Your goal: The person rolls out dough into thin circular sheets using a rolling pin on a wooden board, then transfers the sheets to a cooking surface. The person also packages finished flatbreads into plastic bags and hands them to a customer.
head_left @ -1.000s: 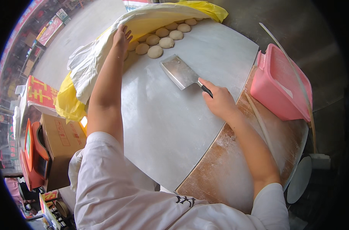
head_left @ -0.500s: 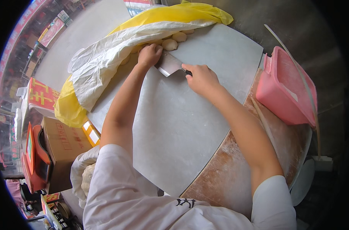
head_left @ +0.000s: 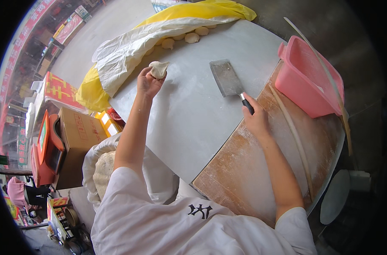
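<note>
In my left hand (head_left: pixel 148 84) is a pale piece of dough (head_left: pixel 159 69), held up over the grey tabletop (head_left: pixel 185 114) with fingers curled round its underside. My right hand (head_left: pixel 256 115) grips the black handle of a cleaver (head_left: pixel 226 78). Its broad metal blade points away from me, above the right part of the grey surface. Several round dough pieces (head_left: pixel 192 38) lie in a row at the far side. A white cloth (head_left: pixel 121 63) partly covers them, so some are hidden.
Yellow plastic sheeting (head_left: pixel 91 89) lies under the white cloth. A wooden board (head_left: pixel 240 170) with a floury surface adjoins the grey top, bearing a thin rolling pin (head_left: pixel 293 131). A pink tub (head_left: pixel 310 80) stands at right. Left are a cardboard box (head_left: pixel 80 131), an orange scale (head_left: pixel 49 144) and a dough mass (head_left: pixel 103 172).
My left hand has come back from the row with a piece of dough in its fingers. The cleaver, in my right hand, has moved right and nearer, away from the row.
</note>
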`<action>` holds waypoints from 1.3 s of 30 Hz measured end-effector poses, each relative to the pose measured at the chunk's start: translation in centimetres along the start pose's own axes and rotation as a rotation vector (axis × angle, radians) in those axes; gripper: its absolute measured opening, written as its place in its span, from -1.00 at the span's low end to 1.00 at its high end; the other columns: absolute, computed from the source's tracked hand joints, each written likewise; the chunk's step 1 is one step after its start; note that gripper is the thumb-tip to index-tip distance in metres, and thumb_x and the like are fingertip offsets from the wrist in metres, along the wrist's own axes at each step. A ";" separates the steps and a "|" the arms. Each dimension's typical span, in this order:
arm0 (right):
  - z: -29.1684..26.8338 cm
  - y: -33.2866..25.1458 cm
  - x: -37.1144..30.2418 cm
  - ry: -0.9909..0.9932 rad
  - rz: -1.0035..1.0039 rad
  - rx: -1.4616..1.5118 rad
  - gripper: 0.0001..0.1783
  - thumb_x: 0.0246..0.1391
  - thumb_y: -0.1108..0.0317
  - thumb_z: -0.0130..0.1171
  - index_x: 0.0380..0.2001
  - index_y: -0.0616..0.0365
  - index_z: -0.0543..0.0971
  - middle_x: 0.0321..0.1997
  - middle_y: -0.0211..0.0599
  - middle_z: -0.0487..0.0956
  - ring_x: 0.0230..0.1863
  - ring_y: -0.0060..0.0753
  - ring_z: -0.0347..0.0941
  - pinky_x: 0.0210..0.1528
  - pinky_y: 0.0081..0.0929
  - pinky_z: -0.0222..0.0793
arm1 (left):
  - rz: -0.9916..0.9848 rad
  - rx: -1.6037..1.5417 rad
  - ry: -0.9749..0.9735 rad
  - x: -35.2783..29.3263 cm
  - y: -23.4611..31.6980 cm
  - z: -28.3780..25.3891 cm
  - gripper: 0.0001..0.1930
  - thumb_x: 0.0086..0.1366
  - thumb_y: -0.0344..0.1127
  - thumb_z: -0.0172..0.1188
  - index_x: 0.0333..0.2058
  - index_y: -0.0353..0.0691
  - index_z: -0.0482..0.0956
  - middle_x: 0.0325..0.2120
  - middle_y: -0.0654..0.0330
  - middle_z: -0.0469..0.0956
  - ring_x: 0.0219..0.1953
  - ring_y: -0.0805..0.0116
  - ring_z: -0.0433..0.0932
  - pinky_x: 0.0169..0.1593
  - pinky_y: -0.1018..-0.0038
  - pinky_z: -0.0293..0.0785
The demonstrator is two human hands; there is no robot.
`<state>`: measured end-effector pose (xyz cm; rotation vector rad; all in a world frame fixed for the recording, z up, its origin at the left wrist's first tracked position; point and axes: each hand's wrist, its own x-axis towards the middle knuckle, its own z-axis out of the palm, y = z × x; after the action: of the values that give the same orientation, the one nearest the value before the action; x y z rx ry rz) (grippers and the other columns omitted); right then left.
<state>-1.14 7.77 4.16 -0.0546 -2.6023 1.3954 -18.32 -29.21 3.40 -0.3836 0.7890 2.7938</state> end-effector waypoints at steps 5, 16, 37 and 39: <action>2.1 -4.5 -2.8 -0.253 0.114 -0.202 -0.44 0.18 0.28 0.12 0.27 0.02 0.38 0.08 0.00 0.55 0.08 0.06 0.50 0.10 -0.18 0.39 | -0.043 -0.054 0.016 -7.8 -7.6 3.9 -0.59 0.39 -0.43 0.09 0.12 -0.49 0.24 0.11 -0.15 0.41 0.13 0.02 0.49 0.24 0.29 0.49; -1.2 -4.1 -11.1 -0.132 -0.216 -0.071 -0.14 0.00 0.49 0.04 0.43 -0.05 0.11 0.40 0.02 0.13 0.43 0.14 0.02 0.40 -0.09 0.03 | -0.312 0.230 -0.140 -20.1 -19.5 10.6 -0.63 0.43 -0.32 0.08 0.10 -0.41 0.31 0.01 -0.03 0.49 0.07 0.19 0.53 0.22 0.29 0.49; -35.7 4.7 2.4 0.388 0.242 -0.768 -0.55 0.04 0.24 0.14 0.01 0.17 0.50 -0.20 0.10 0.63 -0.09 0.17 0.58 -0.04 -0.04 0.49 | -0.199 0.728 -0.729 -6.5 -23.9 31.8 -0.53 0.42 -0.28 0.13 0.17 -0.44 0.27 0.06 -0.09 0.45 0.16 0.13 0.48 0.32 0.29 0.37; -33.9 4.7 3.8 0.378 0.232 -0.650 -0.56 0.02 0.23 0.16 -0.02 0.17 0.53 -0.26 0.08 0.65 -0.13 0.17 0.58 -0.05 -0.02 0.47 | -0.290 0.879 -0.864 -4.1 -25.4 34.7 -0.47 0.36 -0.33 0.20 0.20 -0.42 0.26 0.08 -0.03 0.42 0.20 0.18 0.42 0.32 0.32 0.33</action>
<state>1.04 38.75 19.12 -0.6535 -2.6426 0.4606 -14.19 10.03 21.00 0.7304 1.3942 1.7729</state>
